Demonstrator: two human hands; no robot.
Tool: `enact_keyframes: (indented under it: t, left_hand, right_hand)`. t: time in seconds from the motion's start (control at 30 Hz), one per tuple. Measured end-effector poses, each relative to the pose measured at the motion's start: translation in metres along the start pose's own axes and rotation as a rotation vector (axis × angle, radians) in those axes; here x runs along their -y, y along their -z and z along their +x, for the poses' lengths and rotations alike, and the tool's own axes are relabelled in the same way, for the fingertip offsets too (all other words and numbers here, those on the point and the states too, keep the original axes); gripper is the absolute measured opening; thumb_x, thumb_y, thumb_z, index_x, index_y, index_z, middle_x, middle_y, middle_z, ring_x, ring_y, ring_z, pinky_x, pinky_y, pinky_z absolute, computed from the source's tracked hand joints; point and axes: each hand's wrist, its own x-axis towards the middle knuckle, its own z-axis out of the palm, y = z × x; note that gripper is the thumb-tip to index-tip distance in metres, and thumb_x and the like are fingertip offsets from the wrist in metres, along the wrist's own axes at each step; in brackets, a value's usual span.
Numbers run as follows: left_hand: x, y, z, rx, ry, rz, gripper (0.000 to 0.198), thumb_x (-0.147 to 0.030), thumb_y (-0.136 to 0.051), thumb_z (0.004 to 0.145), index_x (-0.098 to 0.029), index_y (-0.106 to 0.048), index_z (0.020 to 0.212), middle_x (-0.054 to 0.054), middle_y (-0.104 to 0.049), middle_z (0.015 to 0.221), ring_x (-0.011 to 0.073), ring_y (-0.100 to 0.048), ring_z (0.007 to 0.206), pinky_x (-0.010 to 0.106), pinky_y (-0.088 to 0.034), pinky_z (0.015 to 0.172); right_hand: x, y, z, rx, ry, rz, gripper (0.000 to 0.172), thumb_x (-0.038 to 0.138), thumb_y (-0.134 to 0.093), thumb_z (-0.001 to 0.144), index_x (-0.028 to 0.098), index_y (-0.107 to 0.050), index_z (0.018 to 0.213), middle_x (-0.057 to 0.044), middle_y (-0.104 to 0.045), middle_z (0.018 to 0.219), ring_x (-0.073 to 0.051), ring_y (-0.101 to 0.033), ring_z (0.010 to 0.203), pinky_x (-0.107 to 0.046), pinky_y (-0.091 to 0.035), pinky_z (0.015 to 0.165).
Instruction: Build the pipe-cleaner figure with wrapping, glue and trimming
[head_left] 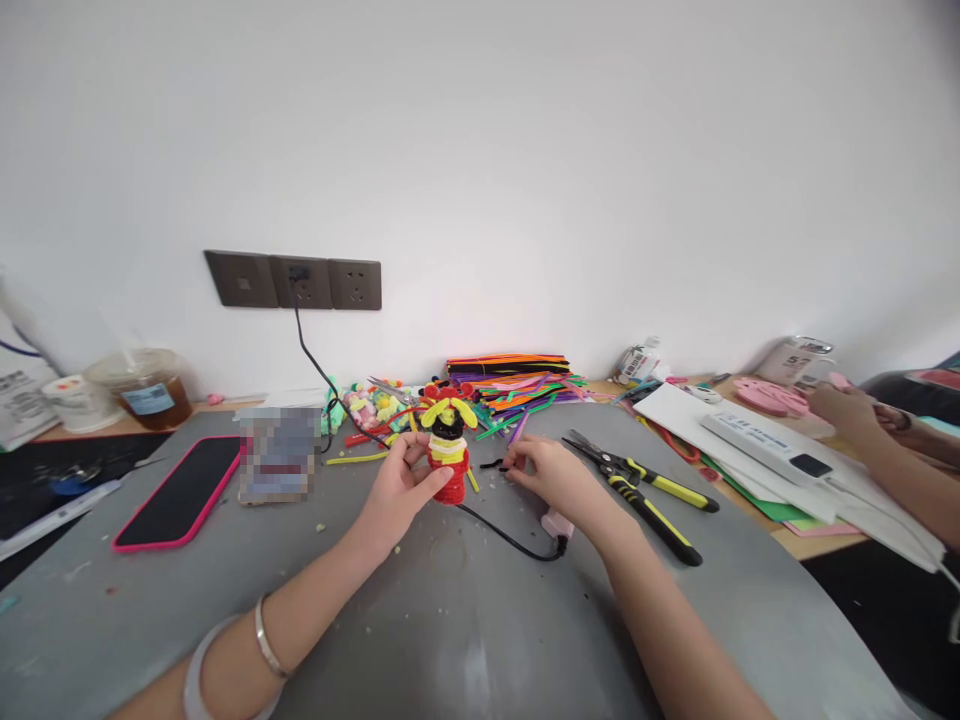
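Observation:
My left hand (409, 480) is wrapped round a small pipe-cleaner doll (448, 485), holding it upright above the grey mat. The doll has a red body, a yellow band, a black head and yellow loops on top. To its right, my right hand (536, 465) pinches a short black pipe-cleaner piece (493, 463) between thumb and fingertips, close to the mat and apart from the doll. A black cable (517, 545) runs below the doll to a pale pink-white device (556, 524), partly covered by my right wrist.
Yellow-handled pliers (637, 490) lie right of my right hand. Bundled pipe cleaners (510, 380) and fluffy coloured pieces (375, 405) sit by the wall. A pink-cased phone (180, 495) and a drink cup (154, 390) stand left. Another person's hands (847, 410) work at the far right.

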Motion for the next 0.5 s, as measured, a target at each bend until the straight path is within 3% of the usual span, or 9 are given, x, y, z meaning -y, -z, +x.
enact_keyframes:
  t: [0.1, 0.23, 0.33, 0.43, 0.5]
  left_hand:
    - [-0.002, -0.001, -0.001, 0.001, 0.007, 0.010, 0.054, -0.038, -0.096, 0.065, -0.020, -0.056, 0.097, 0.005, -0.073, 0.114, 0.0130, -0.071, 0.085, 0.024, -0.058, 0.074]
    - [-0.001, -0.002, -0.002, -0.007, 0.025, 0.016, 0.056, -0.040, -0.097, 0.064, -0.020, -0.056, 0.097, 0.004, -0.072, 0.114, 0.0128, -0.070, 0.085, 0.024, -0.057, 0.073]
    - [0.001, -0.001, -0.001, -0.006, 0.041, 0.035, 0.056, -0.040, -0.096, 0.065, -0.020, -0.055, 0.099, 0.006, -0.072, 0.119, 0.0141, -0.070, 0.089, 0.025, -0.057, 0.077]
    - [0.004, 0.001, -0.001, 0.006, 0.067, 0.058, 0.061, -0.040, -0.094, 0.067, -0.022, -0.054, 0.110, 0.009, -0.069, 0.127, 0.0168, -0.071, 0.094, 0.028, -0.057, 0.082]
    - [0.006, 0.002, -0.002, 0.029, 0.085, 0.071, 0.067, -0.039, -0.093, 0.069, -0.023, -0.052, 0.119, 0.011, -0.066, 0.133, 0.0195, -0.072, 0.099, 0.031, -0.057, 0.086]
  right_hand:
    - [0.002, -0.009, 0.007, 0.003, 0.014, -0.007, 0.016, 0.008, -0.069, 0.073, 0.022, -0.068, 0.067, -0.003, -0.071, 0.077, -0.019, -0.066, 0.074, -0.027, -0.044, 0.069]
    - [0.001, -0.004, 0.003, -0.081, -0.002, 0.027, 0.017, 0.009, -0.061, 0.079, 0.022, -0.065, 0.069, -0.004, -0.071, 0.081, -0.018, -0.065, 0.070, -0.028, -0.046, 0.068]
    - [-0.005, 0.012, -0.002, -0.177, -0.063, 0.079, 0.012, 0.013, -0.057, 0.083, 0.022, -0.066, 0.082, -0.002, -0.071, 0.073, -0.018, -0.066, 0.064, -0.028, -0.050, 0.064]
    - [-0.009, 0.036, -0.007, -0.285, -0.121, 0.150, 0.019, 0.021, -0.057, 0.085, 0.022, -0.068, 0.100, -0.002, -0.075, 0.078, -0.019, -0.070, 0.064, -0.030, -0.054, 0.062]
    - [-0.005, 0.054, -0.012, -0.431, -0.162, 0.289, 0.014, 0.029, -0.062, 0.084, 0.022, -0.072, 0.092, -0.002, -0.076, 0.074, -0.021, -0.073, 0.064, -0.033, -0.057, 0.063]
